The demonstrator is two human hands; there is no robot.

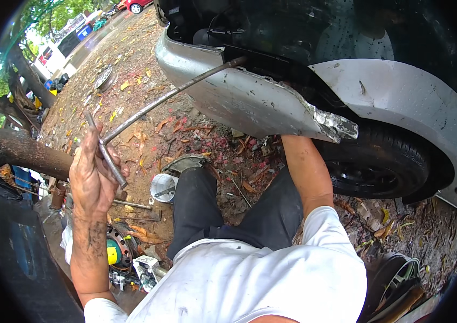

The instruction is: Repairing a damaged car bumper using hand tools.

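My left hand (91,180) is raised at the left, its fingers bent around the crossbar of a metal T-handle rod (166,98). The long shaft slants up to the right, and its far end rests against the upper edge of a loose silver car bumper (228,99). That bumper's right end is torn and hangs away from the body. My right forearm (305,161) reaches up behind the bumper's lower edge near the wheel, so the right hand is hidden there. Dark gaps show between the bumper and the car.
The car's black wheel (371,161) and silver fender (395,89) stand at the right. Between my knees and the trunk lie a white bucket (163,187), metal bars and a power tool (147,272). A tree trunk (23,151) crosses the left; a hubcap (401,274) lies lower right.
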